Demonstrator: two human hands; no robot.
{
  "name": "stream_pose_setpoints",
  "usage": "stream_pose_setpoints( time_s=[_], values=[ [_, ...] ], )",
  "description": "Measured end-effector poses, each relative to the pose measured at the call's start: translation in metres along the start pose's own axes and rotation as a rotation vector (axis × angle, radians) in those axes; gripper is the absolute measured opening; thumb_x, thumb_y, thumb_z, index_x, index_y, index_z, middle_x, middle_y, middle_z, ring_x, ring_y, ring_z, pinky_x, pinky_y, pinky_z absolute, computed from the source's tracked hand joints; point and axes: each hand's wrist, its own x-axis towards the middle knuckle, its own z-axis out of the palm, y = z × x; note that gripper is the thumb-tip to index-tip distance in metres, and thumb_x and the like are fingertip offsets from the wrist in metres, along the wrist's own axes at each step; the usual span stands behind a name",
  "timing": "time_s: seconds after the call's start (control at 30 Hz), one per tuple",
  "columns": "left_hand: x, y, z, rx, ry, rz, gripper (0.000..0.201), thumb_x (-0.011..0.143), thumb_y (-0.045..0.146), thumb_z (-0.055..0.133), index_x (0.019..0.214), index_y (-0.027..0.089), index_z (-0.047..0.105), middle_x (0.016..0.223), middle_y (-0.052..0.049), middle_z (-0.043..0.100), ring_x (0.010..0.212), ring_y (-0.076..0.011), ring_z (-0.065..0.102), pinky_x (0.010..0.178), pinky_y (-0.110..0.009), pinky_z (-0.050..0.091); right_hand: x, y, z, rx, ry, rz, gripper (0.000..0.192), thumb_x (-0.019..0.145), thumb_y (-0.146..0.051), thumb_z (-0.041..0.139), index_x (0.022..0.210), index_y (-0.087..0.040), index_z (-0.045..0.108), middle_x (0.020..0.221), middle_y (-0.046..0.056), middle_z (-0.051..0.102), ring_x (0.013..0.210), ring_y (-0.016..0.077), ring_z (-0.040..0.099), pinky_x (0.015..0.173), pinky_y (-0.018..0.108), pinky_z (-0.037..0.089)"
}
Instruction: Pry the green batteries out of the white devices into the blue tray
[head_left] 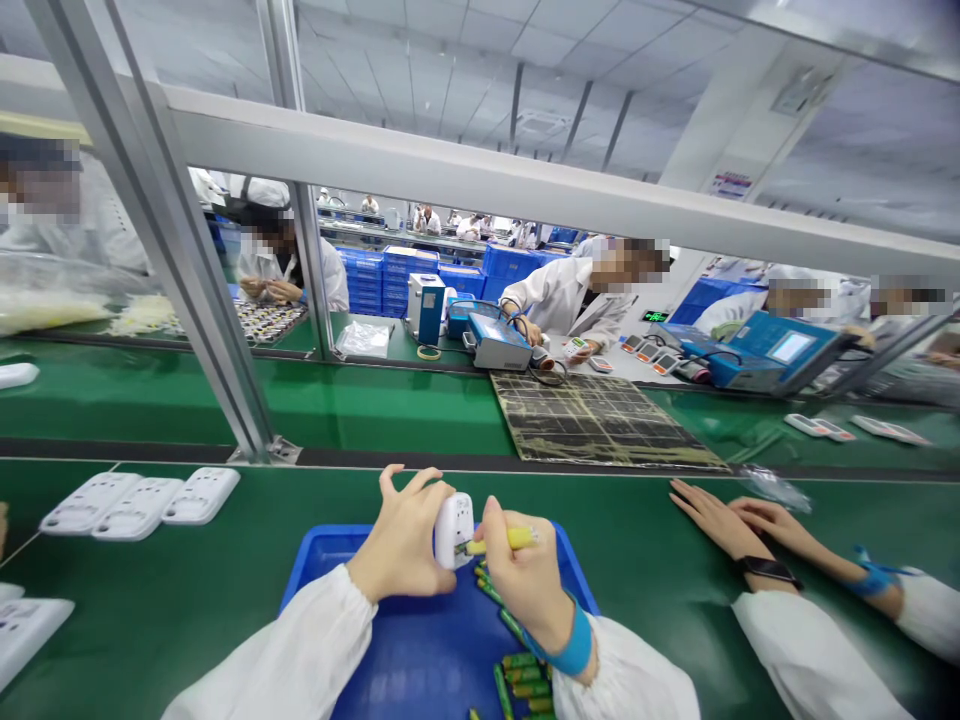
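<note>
Green surface (pixel 150 620) spans the near workspace; open room is given for laid-out parts. Blue tray (pixel 420 650) is set directly below the hands, probably so loose pieces stay contained and within reach. Co-worker's hands (pixel 712 520) are rested flat at right, well apart from the tray. Left hand (pixel 405 535) is clamped on a white device, thumb below and fingers behind, likely to keep it steady and upright. Right hand (pixel 525 575) is closed around a yellow tool, pinched near the front, presumably for fine control. White casings (pixel 201 496) are laid in a row at left, clear of the arms. White device (pixel 454 525) is held above the tray, holed side turned toward the tool. Yellow tool (pixel 517 538) is brought to its lower part; exact contact cannot be told. Green cylinders (pixel 525 673), seemingly batteries, are gathered at the tray's right.
</note>
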Motion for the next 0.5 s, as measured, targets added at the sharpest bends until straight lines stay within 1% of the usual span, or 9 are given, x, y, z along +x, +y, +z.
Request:
stream_pose_setpoints(
  time_s=[0.03,0.1,0.2,0.27,0.4,0.5],
  values=[
    [0.000,0.000,-0.002,-0.006,0.006,-0.009,0.063,0.044,0.026,0.064,0.105,0.025,0.048,0.106,-0.003,0.062,0.119,-0.0319,0.045,0.103,-0.054,0.009,0.003,0.001,-0.002,-0.023,0.005,0.004,0.050,0.090,-0.035,0.046,0.044,-0.019,0.055,0.040,0.003,0.056,0.037,0.0127,0.051,0.043,0.024,0.037],
    [-0.001,-0.002,-0.006,-0.014,0.039,-0.051,0.064,0.043,0.027,0.065,0.104,0.024,0.047,0.108,-0.003,0.060,0.117,-0.0298,0.046,0.103,-0.052,0.011,0.009,0.005,-0.007,-0.016,-0.001,0.079,0.053,0.090,-0.038,0.046,0.040,-0.019,0.052,0.037,0.003,0.054,0.035,0.0121,0.050,0.043,0.023,0.038],
    [-0.001,-0.005,-0.009,-0.013,0.060,-0.098,0.062,0.043,0.028,0.066,0.103,0.024,0.047,0.107,-0.003,0.058,0.114,-0.0275,0.047,0.103,-0.050,0.013,0.012,0.007,-0.009,0.118,0.029,0.281,0.055,0.090,-0.044,0.045,0.041,-0.018,0.053,0.035,0.002,0.053,0.032,0.0114,0.049,0.039,0.022,0.038],
    [0.000,-0.005,-0.008,-0.010,0.039,-0.078,0.062,0.043,0.028,0.067,0.102,0.024,0.047,0.104,-0.002,0.058,0.112,-0.0269,0.047,0.103,-0.050,0.012,0.008,0.006,-0.005,0.215,0.067,0.352,0.055,0.088,-0.048,0.046,0.044,-0.017,0.056,0.035,0.002,0.053,0.031,0.0113,0.047,0.035,0.021,0.035],
    [0.000,-0.004,-0.002,-0.006,0.017,-0.034,0.062,0.043,0.029,0.068,0.101,0.024,0.048,0.101,0.001,0.058,0.109,-0.0260,0.048,0.103,-0.050,0.010,-0.004,0.000,0.006,0.319,0.046,0.367,0.053,0.086,-0.049,0.049,0.047,-0.016,0.061,0.036,0.001,0.052,0.031,0.0110,0.046,0.034,0.021,0.033],
    [0.001,-0.003,-0.002,0.001,0.028,-0.047,0.059,0.042,0.030,0.068,0.098,0.024,0.048,0.098,0.001,0.057,0.104,-0.0246,0.049,0.102,-0.050,0.012,-0.009,-0.002,0.011,0.330,0.039,0.359,0.050,0.086,-0.047,0.051,0.048,-0.016,0.062,0.038,0.002,0.054,0.032,0.0115,0.049,0.035,0.021,0.034]
  ],
)
